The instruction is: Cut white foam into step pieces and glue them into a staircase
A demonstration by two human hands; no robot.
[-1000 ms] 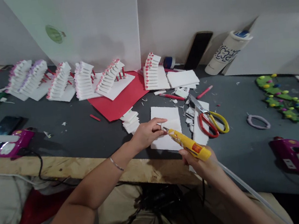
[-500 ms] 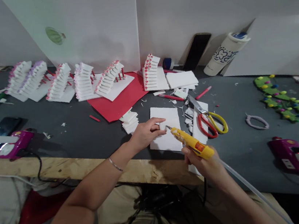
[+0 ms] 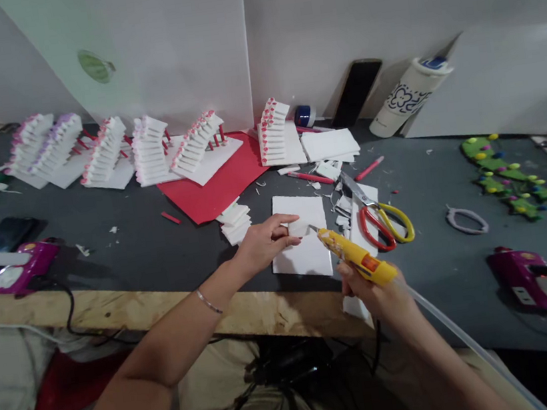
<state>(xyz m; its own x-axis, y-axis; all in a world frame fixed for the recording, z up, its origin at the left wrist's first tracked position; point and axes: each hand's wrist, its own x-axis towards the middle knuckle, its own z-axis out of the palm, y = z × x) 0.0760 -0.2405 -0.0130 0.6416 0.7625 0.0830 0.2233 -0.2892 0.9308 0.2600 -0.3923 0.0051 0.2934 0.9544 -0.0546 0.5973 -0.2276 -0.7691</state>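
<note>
My left hand [image 3: 268,238] pinches a small white piece [image 3: 299,228] between thumb and forefinger, over a white square board [image 3: 302,262] near the table's front edge. My right hand [image 3: 373,289] is wrapped round a yellow glue gun [image 3: 355,256], whose nozzle points left and lies close to the right end of the small piece. A clear glue stick trails out of the gun's back. Left of the board lies a stack of white folded pieces [image 3: 235,222].
Red-and-yellow-handled scissors [image 3: 379,218] lie right of the board among white scraps. Several small white stair models [image 3: 150,150] stand along the back, some by a red sheet [image 3: 202,197]. A tumbler [image 3: 408,96], a phone [image 3: 357,93] and green beaded decorations [image 3: 506,177] are at the right.
The glue gun in my right hand has moved slightly right, away from my left fingers. The small white piece shows more plainly. The whole view has shifted a little.
</note>
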